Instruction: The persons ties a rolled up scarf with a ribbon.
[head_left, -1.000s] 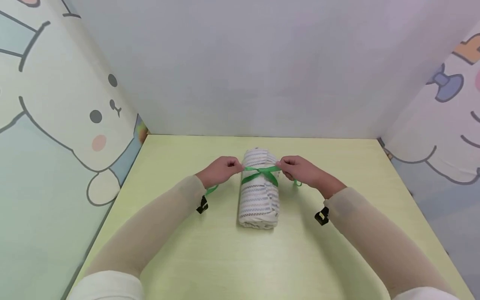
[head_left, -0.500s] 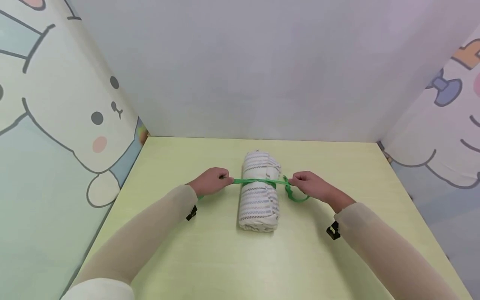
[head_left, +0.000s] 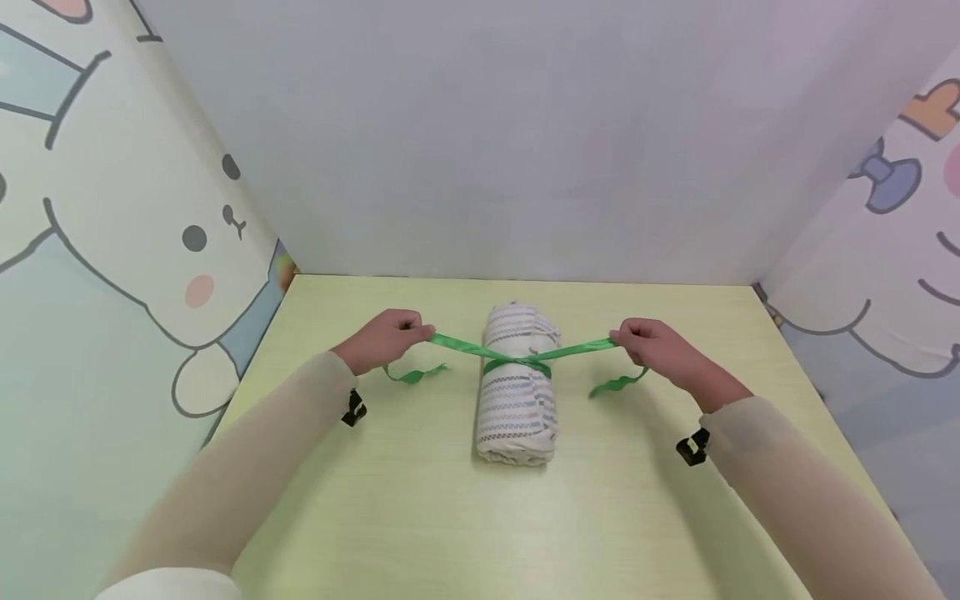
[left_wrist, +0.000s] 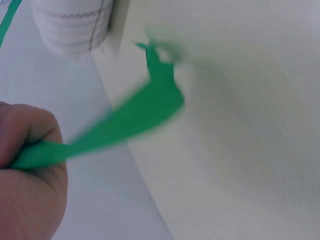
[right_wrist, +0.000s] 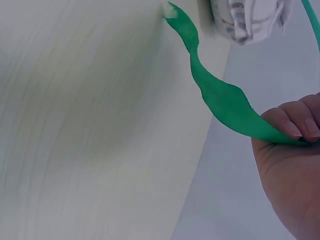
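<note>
Hands have moved well apart since half a second ago: left hand [head_left: 384, 337] and right hand [head_left: 654, 346] each pinch an end of the green ribbon [head_left: 517, 360], now drawn taut across the rolled striped cloth [head_left: 517, 392]. Crossing sits snug on top of the roll, so the first tie looks cinched. Roll lies mid-table [head_left: 420, 500], lengthwise to the wearer. Loose ribbon tails hang below both fists. No brand, label or legible writing; cartoon wall panels [head_left: 112, 250] only.

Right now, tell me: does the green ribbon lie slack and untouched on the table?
No: the left hand and right hand each grip an end of the green ribbon, stretched taut across the rolled towel.
</note>
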